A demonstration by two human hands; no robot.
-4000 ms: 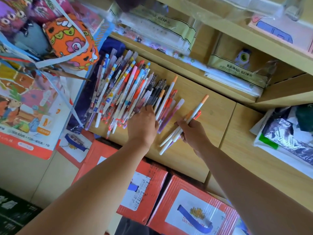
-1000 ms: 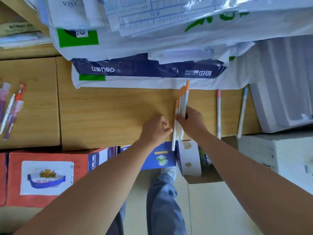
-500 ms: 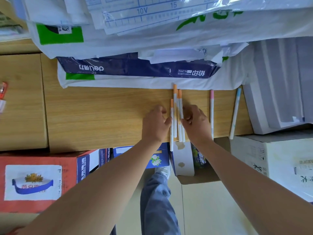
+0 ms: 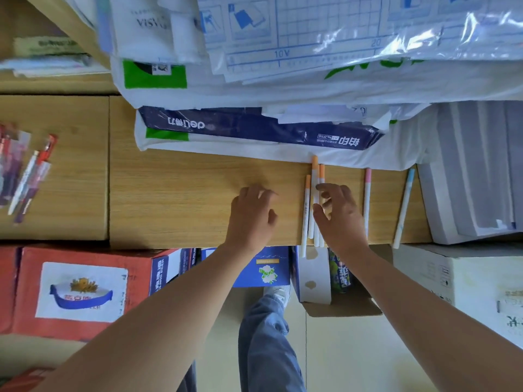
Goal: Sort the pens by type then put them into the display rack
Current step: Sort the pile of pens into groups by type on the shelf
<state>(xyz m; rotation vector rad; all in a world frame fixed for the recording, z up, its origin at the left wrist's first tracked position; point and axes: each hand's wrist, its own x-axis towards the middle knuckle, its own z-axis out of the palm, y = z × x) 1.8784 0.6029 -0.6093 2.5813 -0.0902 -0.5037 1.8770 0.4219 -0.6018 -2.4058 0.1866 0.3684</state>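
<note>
Loosely spread and gripping nothing, your right hand hovers at the orange-capped pens lying side by side on the wooden shelf, your left hand relaxed and empty beside them, with a pink-capped pen and a blue-capped pen further right.

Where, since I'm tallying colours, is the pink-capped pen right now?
In the head view, the pink-capped pen lies right of centre on the wooden shelf, just right of the right hand, between the orange-capped pens and the blue-capped pen.
</note>
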